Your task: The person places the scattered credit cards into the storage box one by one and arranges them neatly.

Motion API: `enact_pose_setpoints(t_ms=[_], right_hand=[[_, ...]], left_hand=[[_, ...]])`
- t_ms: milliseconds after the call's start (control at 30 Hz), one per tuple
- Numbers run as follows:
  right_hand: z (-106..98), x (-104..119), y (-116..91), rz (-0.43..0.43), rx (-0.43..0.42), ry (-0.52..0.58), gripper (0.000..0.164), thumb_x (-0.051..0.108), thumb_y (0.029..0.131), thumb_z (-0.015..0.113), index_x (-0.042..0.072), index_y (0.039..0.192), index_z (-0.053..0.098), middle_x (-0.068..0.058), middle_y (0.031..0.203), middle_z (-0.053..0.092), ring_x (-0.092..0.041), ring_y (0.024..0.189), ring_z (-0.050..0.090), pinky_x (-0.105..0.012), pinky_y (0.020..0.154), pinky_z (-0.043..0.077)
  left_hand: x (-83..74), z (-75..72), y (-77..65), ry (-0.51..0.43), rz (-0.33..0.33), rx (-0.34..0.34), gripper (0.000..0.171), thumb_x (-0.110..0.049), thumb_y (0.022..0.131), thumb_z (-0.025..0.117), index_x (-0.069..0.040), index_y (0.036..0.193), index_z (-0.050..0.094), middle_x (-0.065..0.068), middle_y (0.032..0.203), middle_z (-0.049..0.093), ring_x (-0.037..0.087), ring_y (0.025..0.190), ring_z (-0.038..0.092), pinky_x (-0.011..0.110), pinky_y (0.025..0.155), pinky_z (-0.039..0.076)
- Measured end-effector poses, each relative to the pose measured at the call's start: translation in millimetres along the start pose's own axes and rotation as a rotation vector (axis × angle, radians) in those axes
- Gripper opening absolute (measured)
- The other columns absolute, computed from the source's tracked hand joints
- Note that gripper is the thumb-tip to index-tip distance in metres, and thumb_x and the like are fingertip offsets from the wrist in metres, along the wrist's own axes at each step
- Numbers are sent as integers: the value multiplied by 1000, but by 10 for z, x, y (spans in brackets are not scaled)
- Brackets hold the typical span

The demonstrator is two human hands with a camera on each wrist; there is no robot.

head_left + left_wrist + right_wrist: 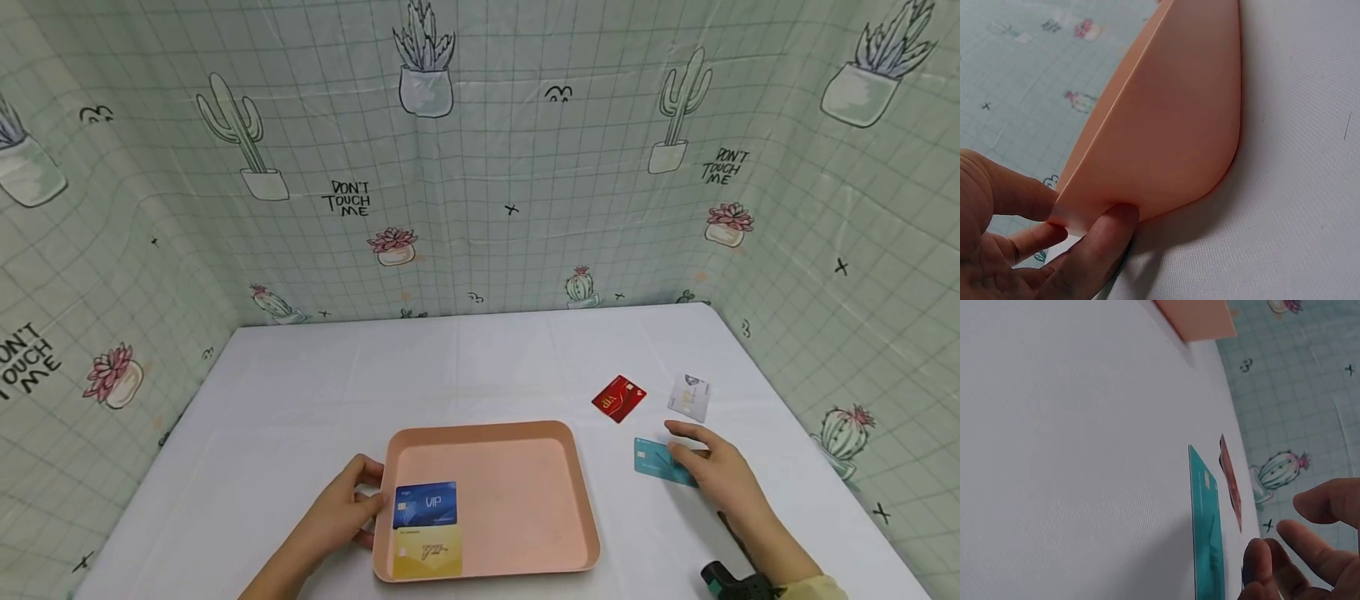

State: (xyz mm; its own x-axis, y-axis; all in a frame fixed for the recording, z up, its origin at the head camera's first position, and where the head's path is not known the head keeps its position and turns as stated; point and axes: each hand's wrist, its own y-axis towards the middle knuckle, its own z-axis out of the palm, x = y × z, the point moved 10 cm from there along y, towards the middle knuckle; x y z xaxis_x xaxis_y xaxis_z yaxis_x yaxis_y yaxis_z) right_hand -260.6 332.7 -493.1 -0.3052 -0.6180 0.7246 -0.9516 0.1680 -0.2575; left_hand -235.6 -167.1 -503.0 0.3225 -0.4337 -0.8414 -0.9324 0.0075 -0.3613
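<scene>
With left hand (336, 507), gripping peach tray (525, 500) between thumb and fingers; with right hand (722, 473), fingers loosely parted, hovering over teal card (654, 457) close beneath the fingertips, with red card (619, 398) and white card (690, 397) beyond them.

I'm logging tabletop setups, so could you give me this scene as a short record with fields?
Surface: white table
Tray: pink, on the table
In the tray: blue card and yellow card at its left side, blue farther back
Right of the tray: red card, whitish card, teal card
Left hand: touches the tray's left side
Right hand: at the teal card's right end, contact unclear
</scene>
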Motion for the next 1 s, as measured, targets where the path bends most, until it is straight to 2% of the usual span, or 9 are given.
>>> enact_pose_setpoints(t_ms=[100,267,500,700,900,1000], right_hand=[[-39,-24,23,-6,-25,-51,52,31,107,52,2,149,49,-35,152,44,-46,124,57,-60,100,47],[-64,-59,46,-12,-22,-83,54,33,107,52,0,149,48,-34,149,48,-49,129,53,-67,104,45],[-104,-55,84,-79,22,-208,57,32,100,65,-2,144,53,-32,143,54,-50,124,56,-63,93,54],[-98,-20,88,-132,53,-324,60,32,90,77,-2,137,60,-36,134,57,-51,116,57,-60,85,56],[-88,7,97,-172,14,-514,65,30,80,87,-3,131,64,-37,131,59,-56,113,58,-74,91,45],[-81,23,99,-183,-6,-583,65,32,78,88,-3,129,65,-35,128,62,-56,114,58,-77,91,38]], left_hand=[[7,-10,-9,-2,-3,0,33,-1,94,64,-3,126,53,19,127,59,21,77,61,40,55,63],[14,-24,-25,-11,-5,5,32,-1,95,64,-3,125,54,19,127,59,22,76,61,41,55,63],[-12,-18,-12,-24,14,16,32,0,94,63,-3,125,54,17,124,59,21,74,59,41,54,62],[-13,-7,-17,-28,7,15,32,1,94,63,-3,124,55,17,123,59,22,74,59,41,54,63],[-27,4,-12,-17,10,20,33,0,94,63,-4,125,54,17,126,59,21,73,58,41,54,62],[-30,-5,-14,-17,10,14,33,0,94,64,-3,125,55,16,126,60,21,73,58,41,54,62]])
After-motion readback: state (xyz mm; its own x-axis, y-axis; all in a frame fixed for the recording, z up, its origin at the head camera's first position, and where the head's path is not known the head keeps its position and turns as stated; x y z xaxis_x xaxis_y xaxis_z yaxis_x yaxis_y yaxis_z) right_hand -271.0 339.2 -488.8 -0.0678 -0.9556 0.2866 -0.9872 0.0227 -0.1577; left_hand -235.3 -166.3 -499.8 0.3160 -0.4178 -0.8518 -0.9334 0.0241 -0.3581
